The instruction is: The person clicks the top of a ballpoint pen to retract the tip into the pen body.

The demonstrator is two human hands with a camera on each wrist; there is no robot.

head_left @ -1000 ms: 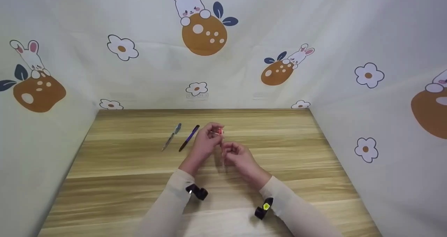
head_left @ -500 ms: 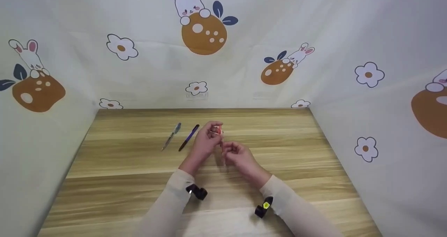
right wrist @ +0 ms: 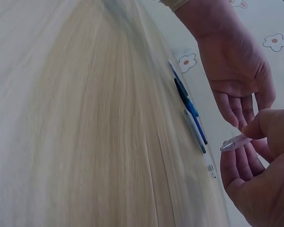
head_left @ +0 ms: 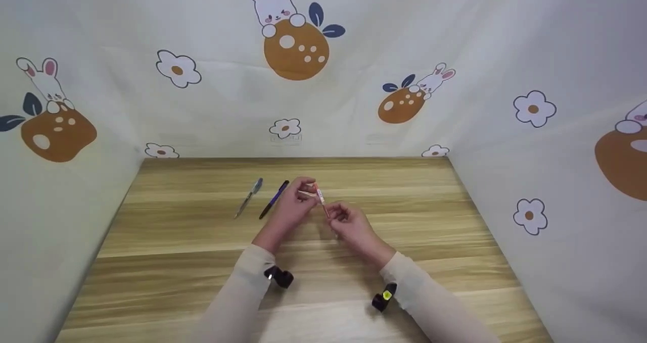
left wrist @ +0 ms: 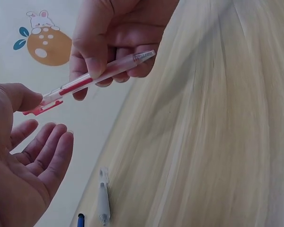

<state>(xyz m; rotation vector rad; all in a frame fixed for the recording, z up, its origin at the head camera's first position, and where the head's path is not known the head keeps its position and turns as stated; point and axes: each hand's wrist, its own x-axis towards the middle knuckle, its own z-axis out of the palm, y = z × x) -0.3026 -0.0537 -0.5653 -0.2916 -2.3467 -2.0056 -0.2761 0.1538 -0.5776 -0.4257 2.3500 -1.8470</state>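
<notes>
Between the two hands is a red pen (left wrist: pixel 75 86) with a clear barrel and a red clip. My right hand (head_left: pixel 354 230) pinches its barrel near the tip with thumb and fingers. The bare tip (right wrist: pixel 229 144) sticks out past those fingers in the right wrist view. My left hand (head_left: pixel 294 205) holds the clip end, its thumb (left wrist: pixel 26 96) lying against the pen there. The other left fingers spread loosely below the pen in the left wrist view. Seen from the head, the pen slants, raised above the table.
A clear pen with a blue-grey end (head_left: pixel 247 198) lies on the wooden table (head_left: pixel 202 287), left of the hands. Beside it lies a dark blue and black pen (head_left: pixel 273 200), close to the left hand. Patterned cloth walls (head_left: pixel 222 100) enclose the table's back and sides.
The red pen has turned from nearly straight to a slant, its printed side showing now. My left hand has shifted slightly left and my right slightly right. The pens on the table have stayed put.
</notes>
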